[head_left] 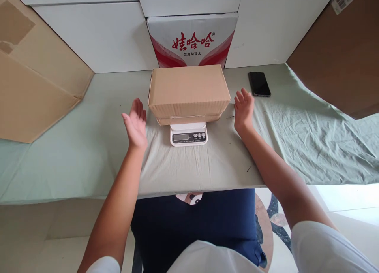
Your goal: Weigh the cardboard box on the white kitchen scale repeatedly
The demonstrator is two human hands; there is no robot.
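A brown cardboard box (189,87) rests on top of a small white digital kitchen scale (188,140), whose front panel with a grey display and round buttons sticks out toward me. The rest of the scale is hidden under the box. To the left of the box, my left hand (136,123) is held with its palm facing inward and its fingers stretched out, apart from the cardboard. On the other side, my right hand (244,109) is open too, fingers slightly curled, with a gap between it and the box. Neither hand holds anything.
A black phone (259,84) lies beyond my right hand on the green cloth (97,154). Behind the box stands a white and red carton (194,40) with Chinese lettering. Large cardboard pieces flank the table, one at left (38,79) and one at right (343,59).
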